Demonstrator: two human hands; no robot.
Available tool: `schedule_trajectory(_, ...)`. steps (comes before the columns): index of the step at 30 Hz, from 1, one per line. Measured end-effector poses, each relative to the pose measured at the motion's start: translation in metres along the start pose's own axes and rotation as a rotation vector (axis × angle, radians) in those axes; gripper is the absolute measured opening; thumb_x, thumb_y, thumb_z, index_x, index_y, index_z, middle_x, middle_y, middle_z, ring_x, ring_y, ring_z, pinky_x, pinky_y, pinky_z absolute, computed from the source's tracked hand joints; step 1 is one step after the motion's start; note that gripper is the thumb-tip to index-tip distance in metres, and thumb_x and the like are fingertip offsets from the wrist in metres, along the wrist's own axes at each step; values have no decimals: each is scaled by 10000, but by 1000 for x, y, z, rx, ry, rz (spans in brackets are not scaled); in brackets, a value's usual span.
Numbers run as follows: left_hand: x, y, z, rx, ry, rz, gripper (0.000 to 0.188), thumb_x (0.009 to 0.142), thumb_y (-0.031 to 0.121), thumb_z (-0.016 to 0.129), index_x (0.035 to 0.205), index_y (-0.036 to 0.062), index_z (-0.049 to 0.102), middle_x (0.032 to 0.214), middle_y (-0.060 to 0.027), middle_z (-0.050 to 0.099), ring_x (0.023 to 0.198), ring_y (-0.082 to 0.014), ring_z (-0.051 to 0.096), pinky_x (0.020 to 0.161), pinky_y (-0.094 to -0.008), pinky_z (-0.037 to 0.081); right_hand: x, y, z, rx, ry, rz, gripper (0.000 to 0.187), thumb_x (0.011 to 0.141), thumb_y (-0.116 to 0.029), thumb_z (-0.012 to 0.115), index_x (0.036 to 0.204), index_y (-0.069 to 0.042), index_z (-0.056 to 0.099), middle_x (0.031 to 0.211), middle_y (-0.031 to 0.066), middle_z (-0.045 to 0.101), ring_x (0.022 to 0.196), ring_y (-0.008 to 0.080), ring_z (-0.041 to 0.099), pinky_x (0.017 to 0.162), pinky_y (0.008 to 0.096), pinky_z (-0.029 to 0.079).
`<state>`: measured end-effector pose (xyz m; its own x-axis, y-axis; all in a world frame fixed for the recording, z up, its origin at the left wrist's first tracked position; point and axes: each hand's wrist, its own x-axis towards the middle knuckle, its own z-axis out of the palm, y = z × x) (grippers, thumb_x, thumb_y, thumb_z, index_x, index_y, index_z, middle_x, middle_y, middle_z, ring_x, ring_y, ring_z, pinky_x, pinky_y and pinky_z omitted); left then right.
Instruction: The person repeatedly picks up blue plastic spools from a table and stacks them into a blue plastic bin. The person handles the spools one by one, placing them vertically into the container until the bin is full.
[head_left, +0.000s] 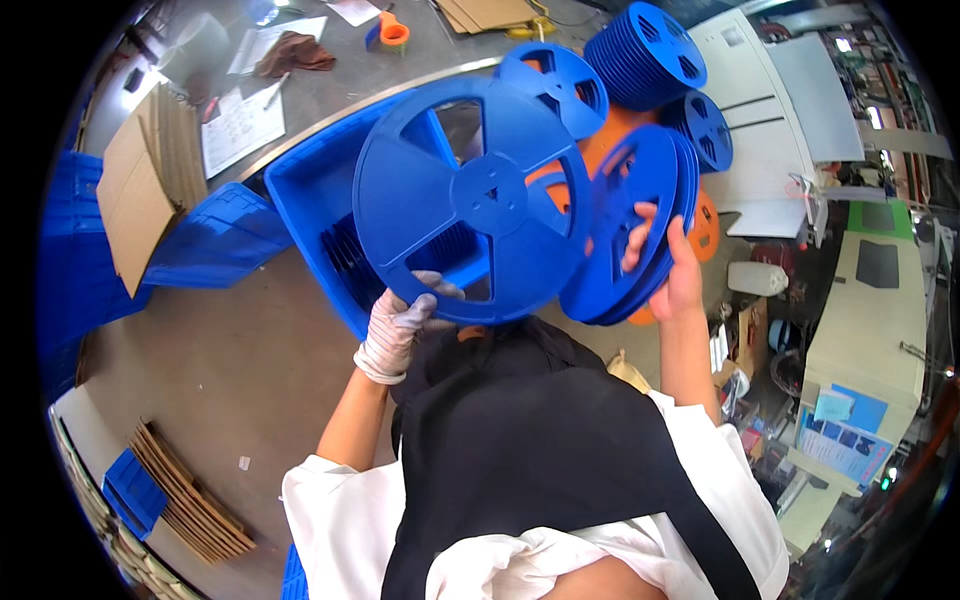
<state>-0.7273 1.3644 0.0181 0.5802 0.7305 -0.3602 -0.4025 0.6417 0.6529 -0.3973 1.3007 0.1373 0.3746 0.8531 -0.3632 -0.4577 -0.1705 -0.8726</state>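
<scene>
Holding round blue plastic pieces in both hands, a person in a white short-sleeved top and a black apron looks down over a work area.

The left hand (400, 325), in a pale glove, is closed on the lower left rim of a large flat blue plastic disc (487, 195) with a round hub and wide cut-outs. The disc is raised in front of the body, its broad face toward the viewer, and some gloved fingertips show through its lowest cut-out.

The bare right hand (670, 265) is gripping the right side of a tilted bunch of similar blue discs (605, 280), layered closely face to face. The large disc's right edge overlaps the bunch in this view; whether they touch cannot be told.

Behind and partly hidden by the large disc is a deep rectangular blue plastic bin (300, 190), with dark upright discs (345, 250) inside it. Beyond the right hand stand a tall stack of blue reels (640, 60) and a shorter blue stack (707, 130); a single blue reel (555, 85) is near them.

At the top, a grey table (430, 50) carries an orange tape roll (395, 33), a crumpled brown cloth (297, 55) and a handwritten white paper sheet (243, 125).
</scene>
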Motion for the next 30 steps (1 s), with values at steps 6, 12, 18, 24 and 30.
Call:
schedule_trajectory(6,-22,-2,-20,-269,138,-69,438,804,192,777,1154,31,568,1007,-108,650,975,-314,673,753,-432,628,-5,12,-13,-13,104,15,480,1019,-440,391,1222,-17,493,785,82,599,646,173,569,602,310,487)
schedule_trajectory(12,-36,-5,-36,-267,173,-75,417,855,189,721,1186,28,526,1055,-148,650,1046,-348,648,813,-467,602,-4,26,-8,82,46,93,504,1006,-470,408,1212,-24,520,777,59,571,670,164,538,606,299,447)
schedule_trajectory(18,-40,-11,-86,146,471,27,236,936,49,551,1170,45,525,1030,-111,638,904,-220,653,811,-401,590,-8,38,-4,79,26,111,488,1007,-461,417,1200,-27,530,778,58,573,662,162,543,604,295,456)
schedule_trajectory(24,-31,-69,-198,1454,842,23,224,917,113,542,1110,2,574,871,-193,677,804,-346,666,697,-429,524,-10,40,-1,56,57,120,464,1011,-448,419,1178,-33,542,776,56,573,663,162,542,607,293,460)
schedule_trajectory(30,-8,-73,-211,1380,1029,-219,259,872,107,546,1102,-13,557,918,-252,664,864,-423,642,763,-465,525,-16,35,6,37,71,104,459,1011,-444,419,1173,-33,544,773,58,571,674,165,534,613,297,453)
